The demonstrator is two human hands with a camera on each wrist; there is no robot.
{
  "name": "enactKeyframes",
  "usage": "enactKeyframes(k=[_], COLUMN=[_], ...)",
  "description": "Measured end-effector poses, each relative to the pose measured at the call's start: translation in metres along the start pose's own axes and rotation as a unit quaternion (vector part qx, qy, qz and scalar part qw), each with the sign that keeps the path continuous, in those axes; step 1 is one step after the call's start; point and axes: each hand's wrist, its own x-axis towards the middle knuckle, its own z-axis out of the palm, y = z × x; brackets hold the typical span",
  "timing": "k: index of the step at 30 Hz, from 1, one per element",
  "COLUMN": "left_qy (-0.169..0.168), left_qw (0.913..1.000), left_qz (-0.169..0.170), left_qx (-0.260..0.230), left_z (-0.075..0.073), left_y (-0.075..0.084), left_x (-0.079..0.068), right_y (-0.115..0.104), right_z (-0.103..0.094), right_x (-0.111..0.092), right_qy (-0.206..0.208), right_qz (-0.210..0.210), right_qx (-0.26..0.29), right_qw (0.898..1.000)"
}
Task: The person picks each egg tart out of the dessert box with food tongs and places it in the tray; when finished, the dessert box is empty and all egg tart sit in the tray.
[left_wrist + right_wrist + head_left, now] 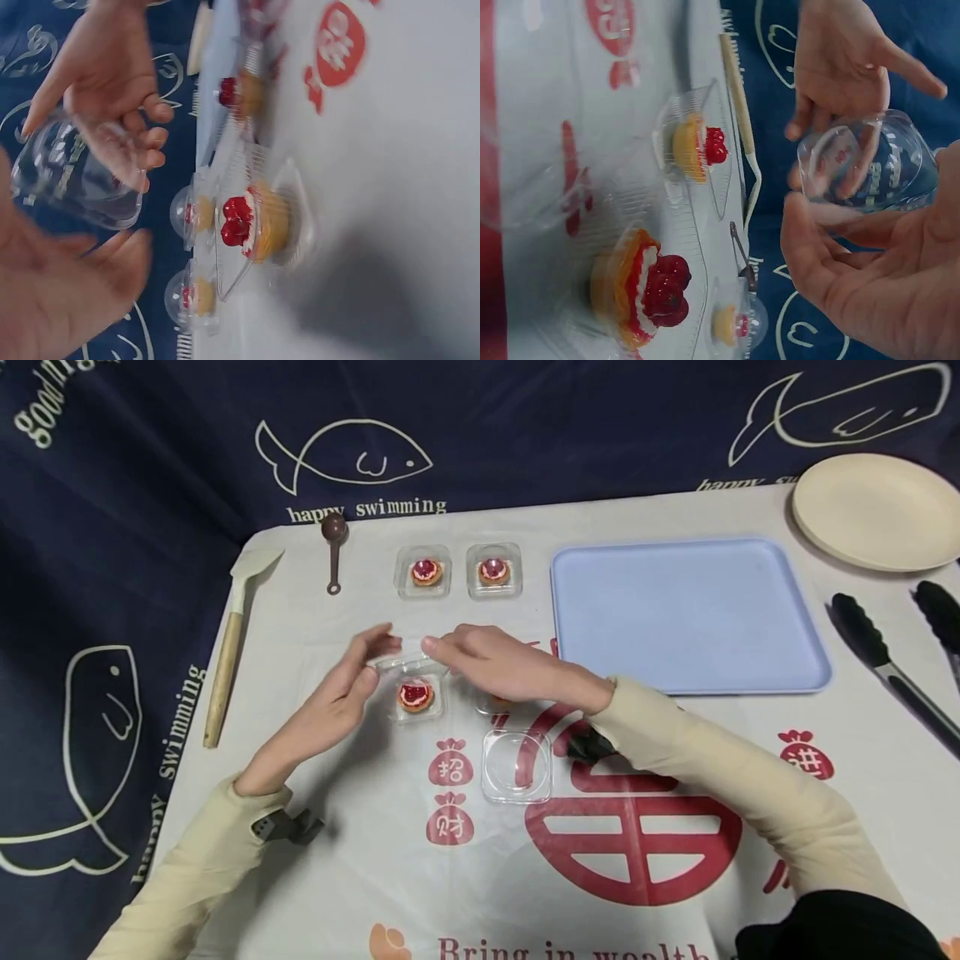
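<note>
Above the near left tart, my right hand holds a clear domed plastic lid between thumb and fingers. My left hand is at the lid's other side; in the right wrist view its fingers are straight and overlap the see-through plastic, the thumb apart from it. Whether they touch is unclear. This red-topped tart sits in an uncovered clear base. Another uncovered tart stands beside it, mostly hidden under my right hand in the head view. A second clear lid lies on the table in front.
Two covered tarts, a left one and a right one, stand farther back. A blue tray is at the right, with a cream plate and black tongs beyond. A brown spoon and a spatula lie left.
</note>
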Motion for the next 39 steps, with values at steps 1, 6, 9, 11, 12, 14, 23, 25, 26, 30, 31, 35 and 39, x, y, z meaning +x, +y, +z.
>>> enactKeyframes(k=[1, 6, 9, 11, 12, 14, 23, 25, 26, 30, 31, 35, 39], left_qy=[-0.025, -0.091, -0.096, -0.102, -0.106, -0.119, -0.161, -0.176, -0.185, -0.212, -0.214, -0.216, -0.219], left_qw=[0.9994, 0.9949, 0.9945, 0.9925, 0.9909, 0.9856, 0.9510, 0.9408, 0.9349, 0.9113, 0.9064, 0.8965, 0.8940], left_qz=[-0.022, -0.044, -0.011, 0.008, 0.015, 0.019, 0.059, 0.068, 0.074, 0.089, 0.093, 0.093, 0.084], left_qx=[-0.012, 0.001, 0.040, 0.066, 0.081, 0.119, 0.257, 0.281, 0.294, 0.342, 0.352, 0.375, 0.382], left_z=[-0.001, -0.005, -0.007, -0.008, -0.008, -0.006, 0.007, 0.010, 0.012, 0.019, 0.020, 0.025, 0.029], left_y=[0.001, -0.001, -0.003, -0.004, -0.004, -0.002, 0.010, 0.012, 0.013, 0.014, 0.014, 0.012, 0.009], left_x=[-0.001, -0.006, -0.011, -0.015, -0.017, -0.020, -0.027, -0.028, -0.029, -0.031, -0.032, -0.034, -0.037], right_y=[-0.001, -0.006, -0.008, -0.008, -0.008, -0.008, -0.014, -0.015, -0.015, -0.014, -0.014, -0.013, -0.012], right_z=[0.002, 0.010, 0.014, 0.016, 0.017, 0.021, 0.043, 0.048, 0.051, 0.060, 0.062, 0.069, 0.074], right_x=[-0.002, -0.010, -0.015, -0.018, -0.019, -0.022, -0.028, -0.030, -0.031, -0.033, -0.033, -0.033, -0.032], right_qy=[0.007, 0.012, -0.008, -0.026, -0.034, -0.048, -0.079, -0.089, -0.092, -0.096, -0.095, -0.091, -0.094], right_qz=[-0.013, -0.047, -0.048, -0.054, -0.058, -0.068, -0.089, -0.088, -0.089, -0.099, -0.102, -0.101, -0.097], right_qx=[-0.023, -0.101, -0.125, -0.139, -0.150, -0.176, -0.308, -0.319, -0.323, -0.350, -0.360, -0.381, -0.390], right_qw=[1.000, 0.994, 0.991, 0.989, 0.986, 0.981, 0.944, 0.940, 0.938, 0.927, 0.923, 0.914, 0.911])
